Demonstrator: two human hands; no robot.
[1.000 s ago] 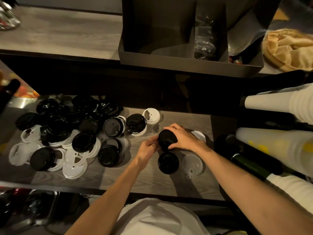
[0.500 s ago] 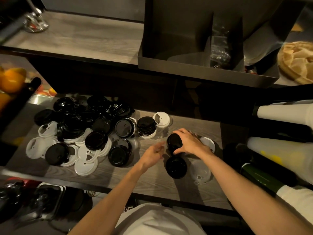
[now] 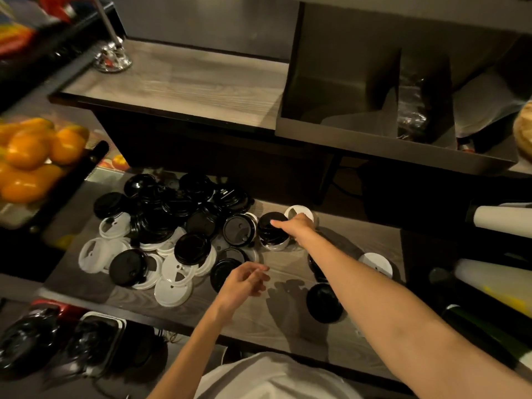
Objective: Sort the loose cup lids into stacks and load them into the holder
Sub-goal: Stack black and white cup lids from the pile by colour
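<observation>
A jumble of loose black and white cup lids covers the left half of the lower wooden shelf. My right hand reaches over a short stack of black lids at the pile's right edge, fingers stretched across its top. A white lid lies just behind that hand. My left hand hovers with loosely curled fingers and holds nothing, beside a black lid. A black lid stack stands under my right forearm. The dark divided holder sits on the upper shelf.
A white lid lies right of my forearm. Sleeves of paper cups and a dark bottle crowd the right side. Oranges fill a tray at the left. A chrome stand base sits on the upper shelf.
My right hand has let go of the black lid stack near the front and reached further back and left to the short stack. My left hand has drawn away, empty.
</observation>
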